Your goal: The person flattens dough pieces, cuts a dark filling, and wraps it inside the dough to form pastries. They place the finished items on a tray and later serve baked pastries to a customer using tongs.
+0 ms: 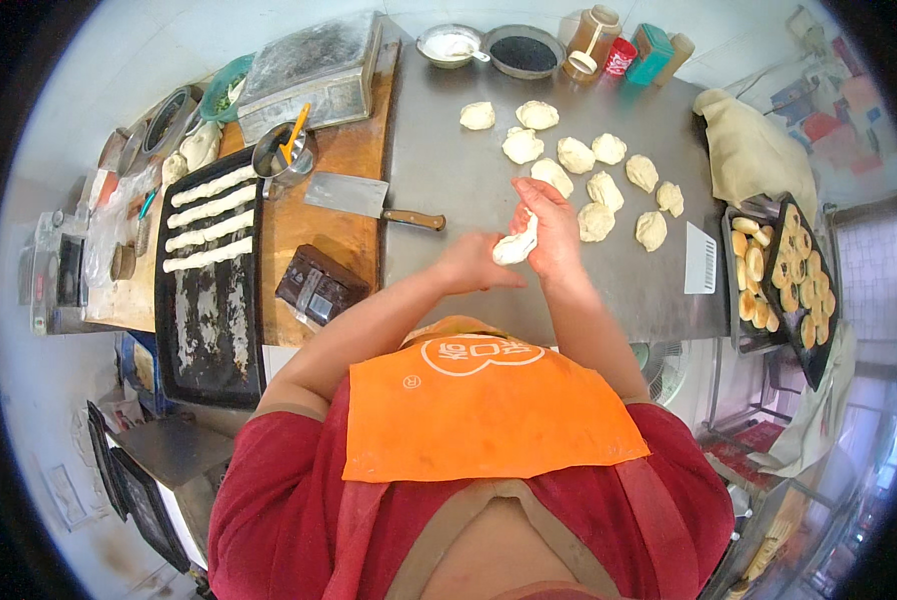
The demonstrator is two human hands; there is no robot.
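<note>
A soft, stretched piece of pale dough (516, 248) hangs from my right hand (552, 229), pinched between thumb and fingers above the steel worktop (448, 285). Close by on its left is my left hand (472, 262), blurred, thumb apart from the fingers. Its fingers are at the dough's lower left side; whether they touch it I cannot tell. Beyond my hands lie several rough dough pieces (576, 155), spaced over the far and right parts of the steel. A cleaver (347, 195) with a wooden handle spans the joint between the wooden board (347, 154) and the steel.
On the left, a black baking tray (208, 322) bears several dough strips (210, 217). Beside it are a metal pot (298, 169) with an orange-handled tool and a dark package (321, 281). Bowls (525, 52) stand along the back. Trays of baked buns (801, 281) overhang the right edge.
</note>
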